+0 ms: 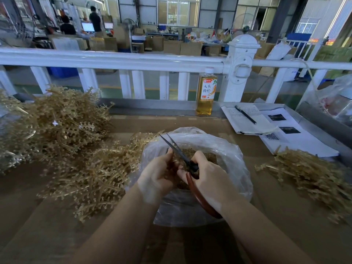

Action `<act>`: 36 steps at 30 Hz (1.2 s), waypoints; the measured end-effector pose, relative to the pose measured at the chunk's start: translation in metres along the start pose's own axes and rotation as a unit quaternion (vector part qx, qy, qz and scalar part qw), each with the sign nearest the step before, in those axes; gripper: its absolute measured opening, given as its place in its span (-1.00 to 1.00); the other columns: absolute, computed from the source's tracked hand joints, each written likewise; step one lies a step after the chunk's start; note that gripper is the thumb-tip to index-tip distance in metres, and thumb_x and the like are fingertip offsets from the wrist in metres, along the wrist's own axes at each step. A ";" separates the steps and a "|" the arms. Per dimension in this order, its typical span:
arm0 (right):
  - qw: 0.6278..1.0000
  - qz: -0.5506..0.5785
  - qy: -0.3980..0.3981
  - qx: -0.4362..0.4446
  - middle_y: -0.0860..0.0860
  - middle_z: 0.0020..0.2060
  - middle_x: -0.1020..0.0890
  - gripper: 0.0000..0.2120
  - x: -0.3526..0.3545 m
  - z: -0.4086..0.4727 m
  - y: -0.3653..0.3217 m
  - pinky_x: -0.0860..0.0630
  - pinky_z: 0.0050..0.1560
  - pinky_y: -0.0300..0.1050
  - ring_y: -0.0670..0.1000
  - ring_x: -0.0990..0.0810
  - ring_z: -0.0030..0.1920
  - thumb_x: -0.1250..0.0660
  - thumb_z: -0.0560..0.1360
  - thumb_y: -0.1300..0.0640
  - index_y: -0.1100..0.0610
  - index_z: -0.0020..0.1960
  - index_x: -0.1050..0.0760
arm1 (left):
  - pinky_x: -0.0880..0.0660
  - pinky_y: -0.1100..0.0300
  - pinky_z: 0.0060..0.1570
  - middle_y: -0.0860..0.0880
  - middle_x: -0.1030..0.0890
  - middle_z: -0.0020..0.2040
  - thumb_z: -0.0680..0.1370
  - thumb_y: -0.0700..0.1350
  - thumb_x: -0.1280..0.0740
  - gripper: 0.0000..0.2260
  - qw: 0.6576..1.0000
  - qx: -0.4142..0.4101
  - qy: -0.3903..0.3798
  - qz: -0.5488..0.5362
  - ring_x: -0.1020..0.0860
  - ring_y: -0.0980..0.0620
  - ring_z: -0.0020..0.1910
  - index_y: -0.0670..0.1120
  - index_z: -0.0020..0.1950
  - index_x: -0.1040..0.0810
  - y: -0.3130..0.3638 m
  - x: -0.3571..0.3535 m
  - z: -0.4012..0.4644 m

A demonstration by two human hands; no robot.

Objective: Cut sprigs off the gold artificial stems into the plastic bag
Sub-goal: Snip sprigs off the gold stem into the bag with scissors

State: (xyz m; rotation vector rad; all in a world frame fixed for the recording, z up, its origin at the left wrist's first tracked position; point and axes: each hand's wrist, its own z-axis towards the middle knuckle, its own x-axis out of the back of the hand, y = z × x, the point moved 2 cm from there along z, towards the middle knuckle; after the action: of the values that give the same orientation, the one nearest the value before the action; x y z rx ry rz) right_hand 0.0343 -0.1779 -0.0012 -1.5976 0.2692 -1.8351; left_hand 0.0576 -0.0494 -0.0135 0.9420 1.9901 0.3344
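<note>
Right hand [207, 176] grips scissors [178, 149], blades apart; left hand [162, 172] pinches something unclear beside them, fingers risk a nick.

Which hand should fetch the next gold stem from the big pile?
Left. The left hand is nearer the big pile on that side; the right hand grips the scissors.

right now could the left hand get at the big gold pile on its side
Probably yes: the gold pile lies just left of the bag, nothing between, though the left hand is holding something first.
</note>
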 end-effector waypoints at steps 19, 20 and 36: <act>1.000 -0.001 0.008 0.001 -0.10 -0.15 -0.57 -0.68 -0.003 0.000 0.003 -0.52 -0.06 -0.09 -0.06 -0.55 -0.13 -0.31 0.48 -0.23 -0.04 -0.01 -0.31 | -0.41 0.31 -0.62 -0.06 -0.50 -0.55 0.62 -0.07 -0.19 -0.74 0.999 -0.040 -0.016 0.001 -0.48 0.05 -0.64 -0.21 -0.15 -0.51 -0.003 0.001 -0.001; 1.000 0.001 0.008 0.000 -0.10 -0.15 -0.57 -0.68 -0.003 0.000 0.004 -0.52 -0.05 -0.10 -0.06 -0.55 -0.12 -0.31 0.48 -0.24 -0.05 -0.01 -0.31 | -0.43 0.29 -0.62 -0.07 -0.53 -0.53 0.62 -0.07 -0.19 -0.74 0.999 -0.038 -0.016 -0.002 -0.50 0.05 -0.63 -0.21 -0.14 -0.52 -0.003 0.001 -0.001; 0.998 -0.066 0.015 0.011 -0.06 -0.18 -0.51 -0.64 -0.005 -0.001 0.006 -0.48 -0.10 -0.10 -0.02 -0.50 -0.12 -0.28 0.47 -0.27 -0.05 0.02 -0.26 | -0.43 0.31 -0.59 -0.04 -0.36 -0.53 0.60 -0.06 -0.25 -0.63 0.999 -0.026 0.027 -0.039 -0.36 0.07 -0.60 -0.23 -0.34 -0.52 -0.002 0.003 0.001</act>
State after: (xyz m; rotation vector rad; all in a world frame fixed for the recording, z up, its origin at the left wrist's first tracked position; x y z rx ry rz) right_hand 0.0356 -0.1798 -0.0093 -1.6078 0.1600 -1.9553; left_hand 0.0566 -0.0484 -0.0175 0.8292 2.0508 0.3684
